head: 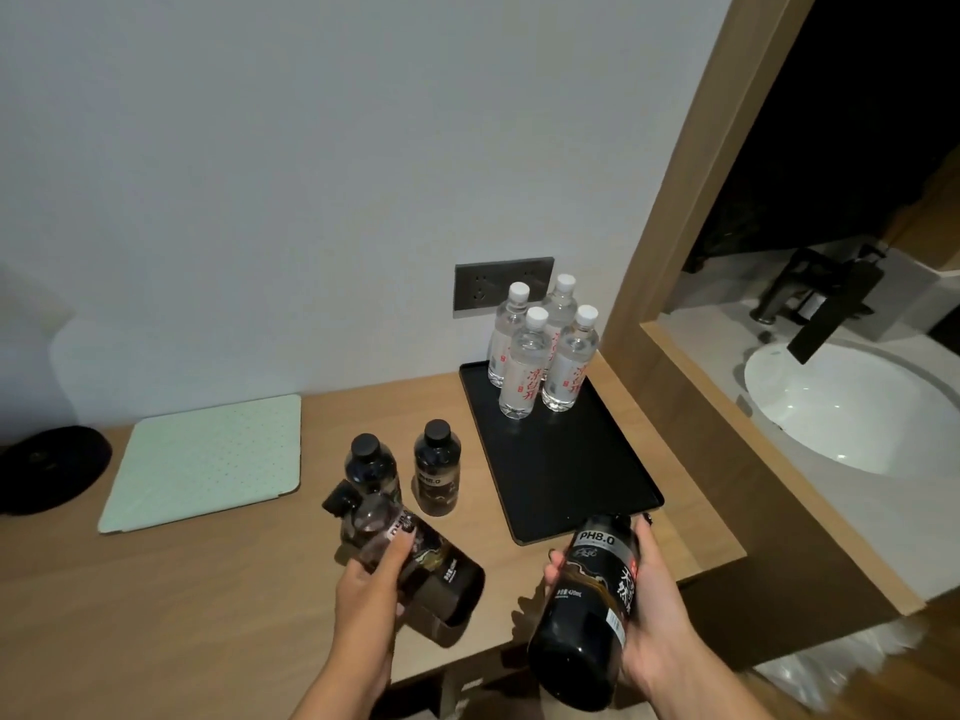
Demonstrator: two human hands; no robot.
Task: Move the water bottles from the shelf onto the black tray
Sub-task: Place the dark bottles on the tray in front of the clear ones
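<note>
Nearest the camera, the right hand point(649, 610) grips a dark PH8.0 water bottle point(587, 610) around its body, base toward the viewer and neck angled up and away toward the black tray point(571, 480). The tray's near corner lies just beyond the bottle's far end, so this hand is plainly the closer one; the bottle's long axis already points at the bare near half of the tray.

The left hand point(363, 579) holds a second dark bottle point(410, 553), tilted with its cap up-left, over the wooden counter point(208, 589), left of the tray. Two more dark bottles point(405, 472) stand upright on the counter just beyond it.

Four clear white-capped bottles point(540, 356) stand clustered at the tray's far end, near a wall socket panel point(480, 288).

A pale green pad point(208, 459) lies further left. A white basin point(857, 407) sits to the right.
</note>
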